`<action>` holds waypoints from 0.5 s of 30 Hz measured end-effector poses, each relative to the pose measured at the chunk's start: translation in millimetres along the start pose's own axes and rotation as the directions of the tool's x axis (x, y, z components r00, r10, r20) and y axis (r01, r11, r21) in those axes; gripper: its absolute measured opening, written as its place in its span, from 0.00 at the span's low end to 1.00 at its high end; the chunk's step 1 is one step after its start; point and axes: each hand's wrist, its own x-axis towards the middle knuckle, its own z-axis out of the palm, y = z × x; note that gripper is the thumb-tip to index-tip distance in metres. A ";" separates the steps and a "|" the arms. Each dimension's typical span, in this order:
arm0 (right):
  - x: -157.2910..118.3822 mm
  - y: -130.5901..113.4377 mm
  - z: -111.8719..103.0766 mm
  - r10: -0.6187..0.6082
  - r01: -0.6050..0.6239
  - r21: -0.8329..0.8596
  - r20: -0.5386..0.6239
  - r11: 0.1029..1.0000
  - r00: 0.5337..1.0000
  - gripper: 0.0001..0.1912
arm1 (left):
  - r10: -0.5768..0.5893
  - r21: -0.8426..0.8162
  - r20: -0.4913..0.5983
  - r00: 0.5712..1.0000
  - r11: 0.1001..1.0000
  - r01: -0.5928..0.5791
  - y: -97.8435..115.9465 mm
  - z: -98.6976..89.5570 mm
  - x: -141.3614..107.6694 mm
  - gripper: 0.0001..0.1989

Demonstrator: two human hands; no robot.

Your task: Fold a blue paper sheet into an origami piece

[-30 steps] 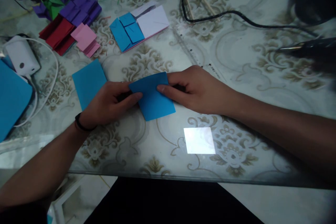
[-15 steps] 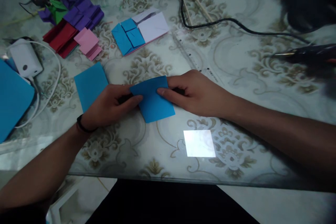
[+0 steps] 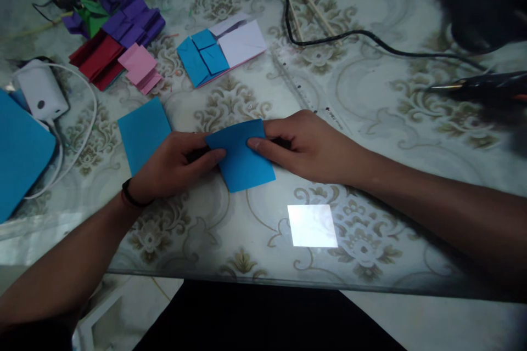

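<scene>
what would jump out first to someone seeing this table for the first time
Probably the blue paper pinched between the left hand and the right hand at the centre. Next, the bright white patch in front of the right hand, and the purple folded paper at the upper left.

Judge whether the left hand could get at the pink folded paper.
Probably yes: the left hand pinches a blue sheet, but nothing visible covers the pink folded paper.
</scene>
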 end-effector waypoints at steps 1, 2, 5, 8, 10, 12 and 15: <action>0.0 0.4 0.2 -0.001 0.001 0.002 0.001 1.000 1.000 0.21 | 0.002 0.003 -0.001 1.000 1.000 -0.002 -0.1 -0.1 0.0 0.19; 0.0 0.7 0.4 -0.003 0.003 0.002 0.001 1.000 1.000 0.21 | 0.011 0.003 -0.001 1.000 1.000 -0.011 -0.2 -0.2 -0.1 0.19; -0.2 1.2 0.6 -0.005 0.005 0.000 0.001 1.000 1.000 0.21 | 0.030 0.000 -0.005 1.000 1.000 -0.030 0.3 -0.8 -0.2 0.18; -0.6 0.4 0.3 0.001 -0.001 0.007 -0.005 1.000 1.000 0.20 | 0.013 0.001 -0.002 1.000 1.000 -0.013 1.1 -1.0 -0.4 0.18; -0.6 -0.5 0.0 0.009 -0.009 0.008 -0.006 1.000 1.000 0.20 | 0.009 0.002 -0.005 1.000 1.000 -0.009 1.2 -1.0 -0.6 0.18; -0.4 -1.2 -0.1 0.011 -0.011 0.004 -0.007 1.000 1.000 0.20 | 0.016 -0.002 -0.010 1.000 1.000 -0.016 0.9 -0.8 -0.8 0.18; 0.0 -1.6 0.0 0.000 0.001 0.010 -0.009 1.000 1.000 0.21 | 0.003 -0.001 -0.011 1.000 1.000 -0.003 0.8 -0.4 -0.9 0.17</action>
